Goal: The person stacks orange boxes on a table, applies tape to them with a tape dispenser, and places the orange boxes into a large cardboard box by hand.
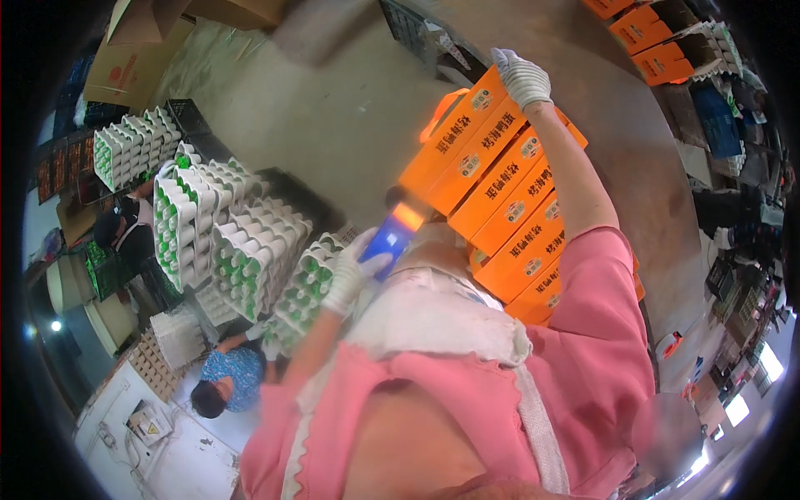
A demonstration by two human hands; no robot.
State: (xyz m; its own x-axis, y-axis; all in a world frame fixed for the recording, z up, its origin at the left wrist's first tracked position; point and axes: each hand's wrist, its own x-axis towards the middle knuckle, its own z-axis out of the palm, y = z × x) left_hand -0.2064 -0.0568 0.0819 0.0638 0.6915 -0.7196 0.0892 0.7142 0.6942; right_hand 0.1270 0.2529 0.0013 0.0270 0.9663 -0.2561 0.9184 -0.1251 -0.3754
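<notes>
My left hand [351,275], in a pale work glove, grips a blue handheld device [389,247]. The device's front end looks orange and is close to the lower corner of the top orange carton [459,147]. What exactly the device is, blur does not let me tell. My right hand [524,78], in a striped white glove, holds the far upper corner of that carton, its fingers curled over the edge. Below it, more orange cartons [500,187] are stacked in a leaning row beside my apron [431,319]. The cartons bear printed writing and have orange carry handles.
Stacks of grey egg trays [262,250] with green-coloured contents stand to the left. A person in a blue patterned top [232,377] works near them, and another person [122,222] is farther left. Open orange cartons [650,40] lie upper right; a dark crate [406,34] is ahead.
</notes>
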